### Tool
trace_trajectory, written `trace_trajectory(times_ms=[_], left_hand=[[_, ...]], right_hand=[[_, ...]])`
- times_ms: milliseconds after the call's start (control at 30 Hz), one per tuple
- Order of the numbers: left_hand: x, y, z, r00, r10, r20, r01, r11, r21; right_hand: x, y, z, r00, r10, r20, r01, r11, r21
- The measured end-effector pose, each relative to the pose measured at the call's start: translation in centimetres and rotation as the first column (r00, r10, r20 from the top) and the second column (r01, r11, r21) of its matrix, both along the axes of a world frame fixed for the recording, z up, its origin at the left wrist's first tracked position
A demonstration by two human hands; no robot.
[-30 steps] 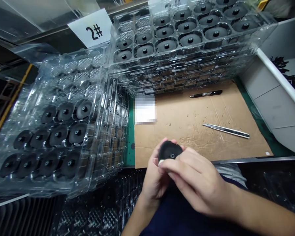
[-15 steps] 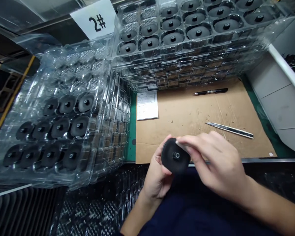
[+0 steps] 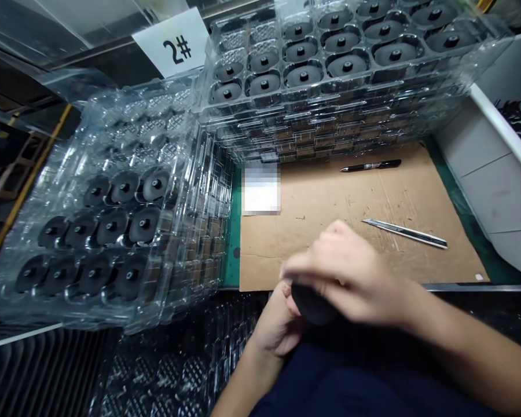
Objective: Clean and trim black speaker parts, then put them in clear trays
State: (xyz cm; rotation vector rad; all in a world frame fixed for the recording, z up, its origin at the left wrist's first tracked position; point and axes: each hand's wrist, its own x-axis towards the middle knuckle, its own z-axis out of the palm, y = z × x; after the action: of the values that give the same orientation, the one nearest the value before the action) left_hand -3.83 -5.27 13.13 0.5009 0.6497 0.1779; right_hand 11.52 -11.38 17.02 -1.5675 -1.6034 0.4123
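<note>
A round black part sits in my left hand, which cups it from below at the near edge of the cardboard sheet. My right hand lies over the top of the part, its fingers blurred by motion and covering most of it. To the left stands a stack of clear plastic trays, the top one holding several black parts. Behind the cardboard rises a taller stack of clear trays, also filled with black parts.
A black pen and a thin metal blade lie on the cardboard. A blurred white paper slip rests at its far left corner. A "2#" sign stands at the back. A white bin is at right.
My right hand has swept left across the top of the black part, now hiding its face. The part has sunk slightly lower in my left hand.
</note>
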Motion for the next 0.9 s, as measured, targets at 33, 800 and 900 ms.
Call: trace_trajectory(times_ms=[33,800,900], left_hand=[[0.0,0.0,0.2,0.999,-0.028,0.029,0.028,0.999,-0.025],[1.5,0.6,-0.3,0.970,-0.125,0.208,0.144,0.986,-0.080],[1.4,0.7,-0.3,0.992,-0.108,0.059,0.068,0.879,0.471]], right_hand=[[0.8,0.3,-1.0,0.990,-0.135,-0.041,0.132,0.989,-0.062],[-1.5,-6.7,-11.3,0.925,-0.361,-0.121,0.327,0.916,-0.233],[-2.0,-6.6,-11.1,0.910,-0.396,-0.123,0.362,0.904,-0.228]])
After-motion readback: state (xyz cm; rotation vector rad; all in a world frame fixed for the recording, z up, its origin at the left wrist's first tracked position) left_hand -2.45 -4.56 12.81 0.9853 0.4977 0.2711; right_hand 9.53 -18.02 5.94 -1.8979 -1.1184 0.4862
